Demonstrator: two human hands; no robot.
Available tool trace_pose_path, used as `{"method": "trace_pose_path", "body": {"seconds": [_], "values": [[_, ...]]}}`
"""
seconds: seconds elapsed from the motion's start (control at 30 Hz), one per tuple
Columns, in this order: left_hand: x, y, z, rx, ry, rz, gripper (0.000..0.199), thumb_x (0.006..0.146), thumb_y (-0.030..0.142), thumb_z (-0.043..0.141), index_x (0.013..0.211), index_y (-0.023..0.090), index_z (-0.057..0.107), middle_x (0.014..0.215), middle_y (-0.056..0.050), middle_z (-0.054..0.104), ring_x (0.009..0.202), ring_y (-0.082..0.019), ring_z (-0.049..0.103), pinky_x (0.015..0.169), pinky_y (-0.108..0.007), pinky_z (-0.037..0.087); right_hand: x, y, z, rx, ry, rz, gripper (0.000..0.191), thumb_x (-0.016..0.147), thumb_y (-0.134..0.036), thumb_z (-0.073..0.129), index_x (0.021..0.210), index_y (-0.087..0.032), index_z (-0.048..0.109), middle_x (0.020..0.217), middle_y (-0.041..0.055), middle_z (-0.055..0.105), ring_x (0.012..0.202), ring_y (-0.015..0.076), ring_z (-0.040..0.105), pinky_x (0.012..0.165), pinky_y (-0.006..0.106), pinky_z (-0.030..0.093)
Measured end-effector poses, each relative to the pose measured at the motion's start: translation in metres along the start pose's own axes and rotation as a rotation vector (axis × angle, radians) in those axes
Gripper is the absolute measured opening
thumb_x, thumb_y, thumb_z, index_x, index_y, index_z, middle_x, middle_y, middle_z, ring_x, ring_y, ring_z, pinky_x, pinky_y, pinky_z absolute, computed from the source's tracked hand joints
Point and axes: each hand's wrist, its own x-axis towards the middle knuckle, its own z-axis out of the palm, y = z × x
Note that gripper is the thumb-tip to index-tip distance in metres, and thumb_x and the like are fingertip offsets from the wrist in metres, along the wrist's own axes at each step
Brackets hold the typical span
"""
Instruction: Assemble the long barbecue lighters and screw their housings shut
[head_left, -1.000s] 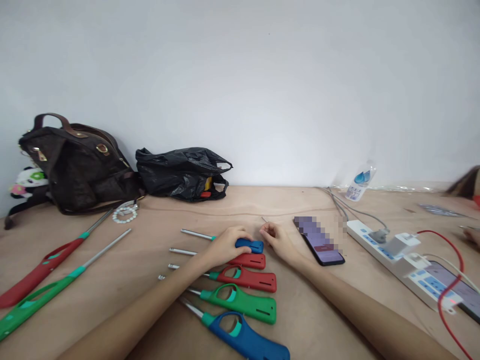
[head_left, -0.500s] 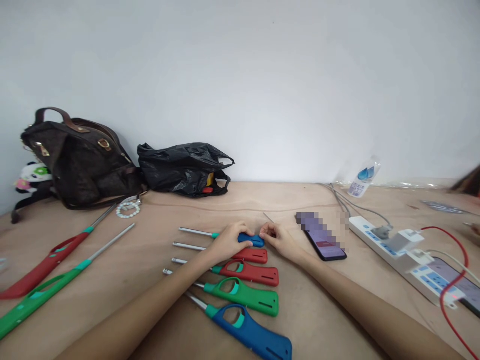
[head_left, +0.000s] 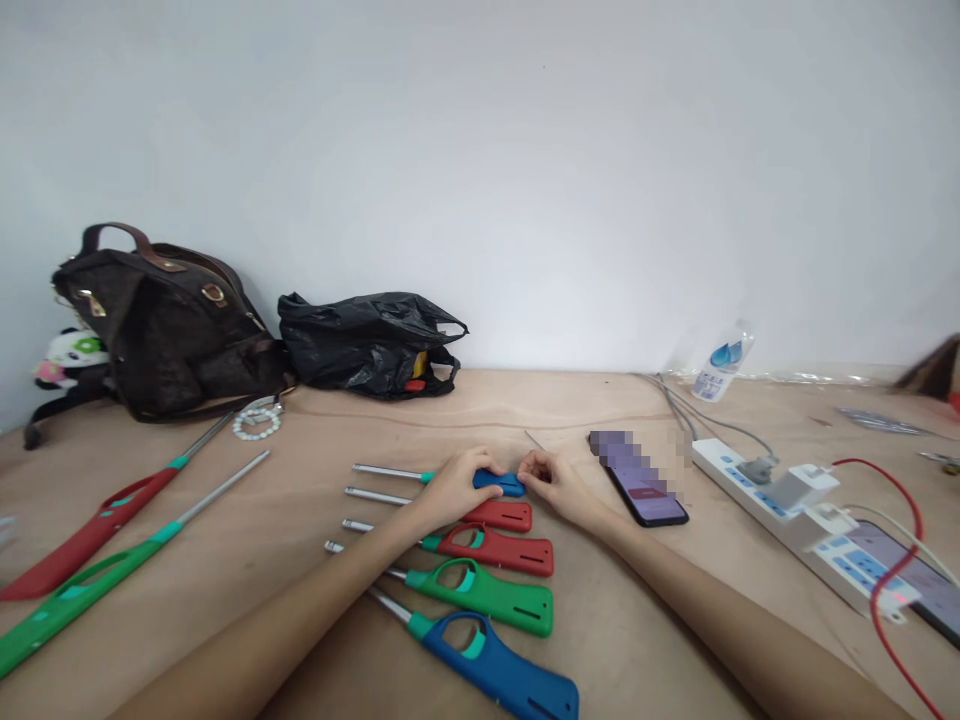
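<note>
Several gas lighters with long metal barrels lie in a row at the middle. My left hand (head_left: 466,482) grips the farthest one, a blue lighter (head_left: 510,484), with thumb and fingers over its handle. At the handle's right end, my right hand (head_left: 553,480) has its fingers curled in a pinch; what they hold, if anything, is hidden. A thin rod (head_left: 533,439) shows just behind those fingers. Nearer to me lie a red lighter (head_left: 514,516), a second red lighter (head_left: 517,554), a green lighter (head_left: 521,606) and another blue lighter (head_left: 525,672).
On the left lie another red lighter (head_left: 90,532) and another green lighter (head_left: 97,585), near a bead bracelet (head_left: 256,422). A dark bag (head_left: 180,340) and a black plastic bag (head_left: 352,345) stand by the wall. Rightward are a phone (head_left: 645,490), a power strip (head_left: 772,510) and a bottle (head_left: 721,362).
The view has shifted slightly. Both hands stay at the farthest blue lighter, with the right hand's fingers still pinched at its end.
</note>
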Motion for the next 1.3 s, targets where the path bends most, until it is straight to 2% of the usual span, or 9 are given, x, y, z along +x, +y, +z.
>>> {"method": "trace_pose_path", "body": {"seconds": [0.43, 0.6, 0.67, 0.77, 0.87, 0.97, 1.1, 1.2, 1.3], "values": [[0.001, -0.003, 0.0, 0.026, -0.013, 0.018, 0.016, 0.071, 0.013, 0.071, 0.087, 0.016, 0.068, 0.091, -0.004, 0.066, 0.089, -0.021, 0.061, 0.08, -0.03, 0.046, 0.0, 0.0, 0.002, -0.129, 0.019, 0.015, 0.01, 0.082, -0.024, 0.054, 0.075, -0.017, 0.054, 0.065, -0.0021, 0.052, 0.06, 0.0124, 0.046, 0.057, 0.024, 0.036], [0.0, 0.0, 0.0, 0.017, -0.01, 0.008, 0.015, 0.072, 0.012, 0.07, 0.087, 0.016, 0.068, 0.092, -0.004, 0.066, 0.089, -0.021, 0.062, 0.081, -0.031, 0.046, 0.0, -0.009, 0.005, -0.351, 0.042, 0.008, 0.008, 0.081, -0.014, 0.05, 0.075, -0.018, 0.051, 0.066, -0.002, 0.054, 0.061, 0.0123, 0.048, 0.057, 0.022, 0.035], [0.0, 0.001, 0.0, 0.017, -0.004, -0.001, 0.016, 0.072, 0.012, 0.07, 0.087, 0.017, 0.068, 0.092, -0.004, 0.067, 0.09, -0.021, 0.062, 0.082, -0.031, 0.047, 0.0, -0.015, 0.005, -0.527, 0.01, -0.013, 0.009, 0.084, -0.012, 0.047, 0.078, -0.018, 0.052, 0.072, 0.0001, 0.057, 0.063, 0.0127, 0.05, 0.058, 0.023, 0.033], [0.0, 0.001, 0.0, 0.032, 0.0, -0.006, 0.018, 0.071, 0.012, 0.072, 0.087, 0.018, 0.069, 0.093, -0.004, 0.067, 0.09, -0.022, 0.062, 0.084, -0.032, 0.046, 0.003, -0.023, 0.002, -0.733, -0.112, -0.032, 0.011, 0.09, -0.015, 0.045, 0.085, -0.017, 0.054, 0.082, 0.0047, 0.063, 0.07, 0.0144, 0.055, 0.061, 0.024, 0.033], [0.0, -0.001, 0.0, 0.033, 0.003, -0.014, 0.019, 0.07, 0.01, 0.072, 0.087, 0.017, 0.069, 0.093, -0.004, 0.067, 0.091, -0.022, 0.062, 0.085, -0.033, 0.046, 0.005, -0.026, -0.001, -0.827, -0.206, -0.045, 0.015, 0.095, -0.019, 0.042, 0.092, -0.017, 0.057, 0.087, 0.0069, 0.065, 0.074, 0.016, 0.059, 0.063, 0.024, 0.033], [0.0, -0.002, 0.0, 0.025, 0.016, -0.004, 0.018, 0.071, 0.01, 0.071, 0.087, 0.017, 0.069, 0.094, -0.005, 0.067, 0.091, -0.022, 0.062, 0.085, -0.032, 0.047, 0.006, -0.03, -0.001, -0.863, -0.243, -0.04, 0.019, 0.097, -0.023, 0.041, 0.095, -0.018, 0.059, 0.086, 0.0066, 0.067, 0.073, 0.0173, 0.062, 0.061, 0.025, 0.032], [0.0, 0.0, -0.001, 0.046, 0.011, 0.026, 0.017, 0.07, 0.011, 0.072, 0.086, 0.018, 0.069, 0.092, -0.003, 0.066, 0.089, -0.021, 0.062, 0.083, -0.031, 0.047, 0.008, -0.038, -0.008, -0.895, -0.207, 0.064, 0.025, 0.099, -0.033, 0.04, 0.091, -0.018, 0.058, 0.083, 0.0074, 0.069, 0.073, 0.019, 0.064, 0.059, 0.025, 0.033], [0.0, 0.001, -0.003, 0.118, -0.007, 0.033, 0.016, 0.072, 0.013, 0.071, 0.087, 0.018, 0.069, 0.092, -0.003, 0.065, 0.09, -0.022, 0.062, 0.082, -0.031, 0.047, 0.008, -0.044, -0.023, -1.057, -0.063, 0.185, 0.032, 0.099, -0.039, 0.036, 0.101, -0.015, 0.057, 0.088, 0.0132, 0.069, 0.082, 0.0239, 0.065, 0.063, 0.027, 0.038], [0.0, 0.0, -0.005, 0.174, -0.017, 0.054, 0.016, 0.074, 0.013, 0.069, 0.089, 0.018, 0.068, 0.093, -0.003, 0.064, 0.091, -0.023, 0.061, 0.081, -0.031, 0.047, 0.004, -0.041, -0.037, -1.202, -0.062, 0.297, 0.036, 0.091, -0.041, 0.052, 0.106, -0.009, 0.057, 0.099, 0.0218, 0.067, 0.099, 0.033, 0.061, 0.073, 0.035, 0.042]]}}
